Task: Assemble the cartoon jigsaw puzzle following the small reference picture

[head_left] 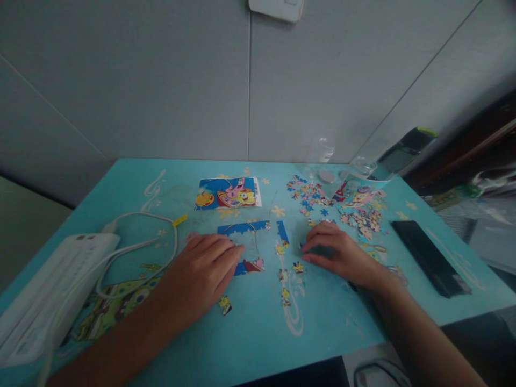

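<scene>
Turquoise tabletop (258, 338) — left hand (212, 263), fingers together, beside puzzle border (246, 228); right hand (336, 252) seemingly pinching dark piece (301, 245) — lettering illegible.

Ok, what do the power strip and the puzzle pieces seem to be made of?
The power strip looks like smooth white plastic, judging by its even, moulded shell. The puzzle pieces are probably printed cardboard: flat, thin, interlocking shapes.

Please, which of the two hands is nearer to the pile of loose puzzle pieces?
Right. The right hand is just in front of the pile; the left hand is farther away, beside the blue border pieces.
</scene>
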Motion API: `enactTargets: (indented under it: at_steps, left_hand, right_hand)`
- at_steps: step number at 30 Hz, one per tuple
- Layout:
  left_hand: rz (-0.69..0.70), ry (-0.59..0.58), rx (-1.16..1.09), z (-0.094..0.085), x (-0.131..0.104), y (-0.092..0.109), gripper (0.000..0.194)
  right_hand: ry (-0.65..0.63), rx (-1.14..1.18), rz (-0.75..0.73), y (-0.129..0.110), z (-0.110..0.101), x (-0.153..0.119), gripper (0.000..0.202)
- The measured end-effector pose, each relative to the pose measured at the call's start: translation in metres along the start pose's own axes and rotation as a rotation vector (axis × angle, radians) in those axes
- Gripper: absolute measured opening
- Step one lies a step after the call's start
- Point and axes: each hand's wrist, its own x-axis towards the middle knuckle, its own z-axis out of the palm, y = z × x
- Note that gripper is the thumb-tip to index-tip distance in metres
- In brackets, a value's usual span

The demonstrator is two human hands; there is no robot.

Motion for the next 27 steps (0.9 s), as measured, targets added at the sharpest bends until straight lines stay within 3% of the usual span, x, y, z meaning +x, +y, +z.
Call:
enactTargets:
  at_steps: [7, 27]
  left_hand:
    - [0.003, 0.018, -0.003, 0.002, 0.001, 0.003, 0.023]
    - [0.088, 0.056, 0.046, -0.004, 0.011, 0.011, 0.020]
  right_hand:
    - [-0.148, -0.040, -0.019, -0.012, -0.002, -0.001, 0.026]
    - [-0.132, -0.075, -0.026, -0.012, 0.009, 0.000, 0.015]
